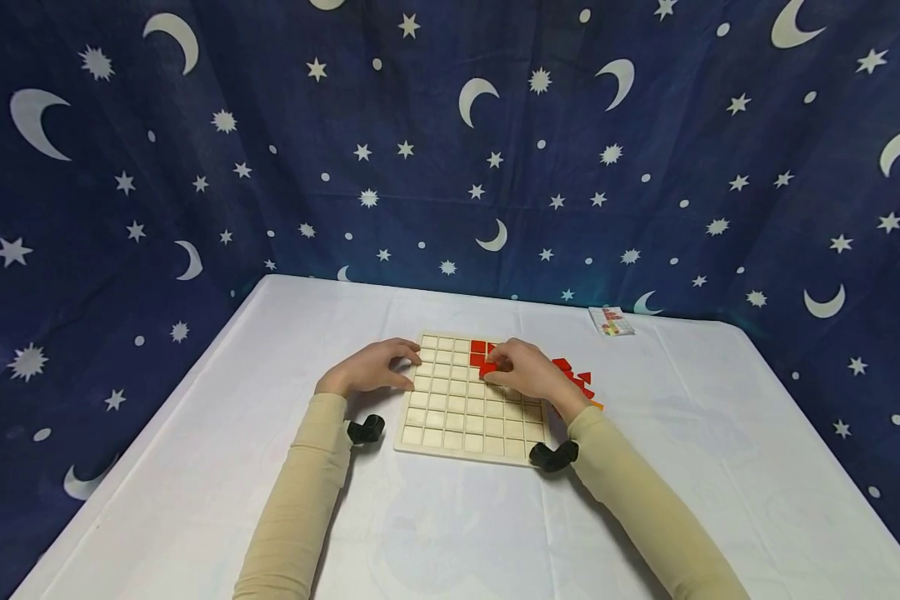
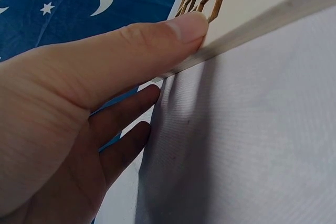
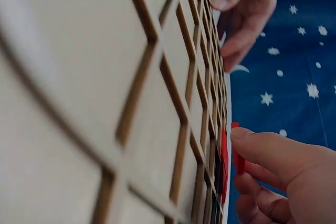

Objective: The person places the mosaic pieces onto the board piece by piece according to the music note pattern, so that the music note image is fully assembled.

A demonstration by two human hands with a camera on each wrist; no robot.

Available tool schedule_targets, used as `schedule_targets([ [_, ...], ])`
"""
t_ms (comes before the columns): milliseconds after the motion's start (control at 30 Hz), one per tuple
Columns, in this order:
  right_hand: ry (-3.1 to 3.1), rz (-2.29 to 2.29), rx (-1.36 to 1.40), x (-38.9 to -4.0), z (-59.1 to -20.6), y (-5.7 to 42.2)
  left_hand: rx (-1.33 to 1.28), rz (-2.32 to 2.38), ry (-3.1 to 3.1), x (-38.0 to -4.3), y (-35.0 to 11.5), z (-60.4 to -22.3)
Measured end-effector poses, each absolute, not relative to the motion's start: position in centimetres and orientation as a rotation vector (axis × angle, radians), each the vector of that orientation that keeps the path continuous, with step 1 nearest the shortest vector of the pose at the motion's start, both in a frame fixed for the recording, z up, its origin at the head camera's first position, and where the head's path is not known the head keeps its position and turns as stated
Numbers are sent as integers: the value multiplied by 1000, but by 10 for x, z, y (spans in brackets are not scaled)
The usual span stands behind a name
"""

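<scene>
A pale wooden board [image 1: 453, 408] with a square grid lies on the table. Several red tiles [image 1: 477, 360] sit in cells near its far edge. My right hand [image 1: 528, 368] is over the board's far right part, pinching a red tile [image 3: 239, 153] between thumb and fingers; the right wrist view shows it tilted beside the grid. At the board's left edge, my left hand [image 1: 375, 368] has its thumb [image 2: 189, 27] resting on the rim, its other fingers loosely extended beside it.
A pile of loose red pieces [image 1: 585, 378], with an orange piece [image 1: 598, 406] among them, lies right of the board, partly behind the right hand. At the back right is a small printed card [image 1: 612, 323]. A blue star-and-moon curtain [image 1: 420, 167] hangs behind the white-covered table [image 1: 450, 533].
</scene>
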State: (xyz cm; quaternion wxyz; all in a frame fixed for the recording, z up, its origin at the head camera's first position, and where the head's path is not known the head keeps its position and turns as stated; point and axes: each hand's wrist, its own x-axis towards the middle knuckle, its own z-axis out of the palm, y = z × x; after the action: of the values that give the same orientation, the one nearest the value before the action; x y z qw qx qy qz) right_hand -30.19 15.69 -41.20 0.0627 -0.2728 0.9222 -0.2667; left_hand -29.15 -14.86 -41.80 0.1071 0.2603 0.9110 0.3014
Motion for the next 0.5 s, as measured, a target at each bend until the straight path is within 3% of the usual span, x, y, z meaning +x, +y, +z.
schedule_targets([
  [500, 2783, -696, -900, -301, -412, 141, 746, 908, 2670, -294, -150, -419],
])
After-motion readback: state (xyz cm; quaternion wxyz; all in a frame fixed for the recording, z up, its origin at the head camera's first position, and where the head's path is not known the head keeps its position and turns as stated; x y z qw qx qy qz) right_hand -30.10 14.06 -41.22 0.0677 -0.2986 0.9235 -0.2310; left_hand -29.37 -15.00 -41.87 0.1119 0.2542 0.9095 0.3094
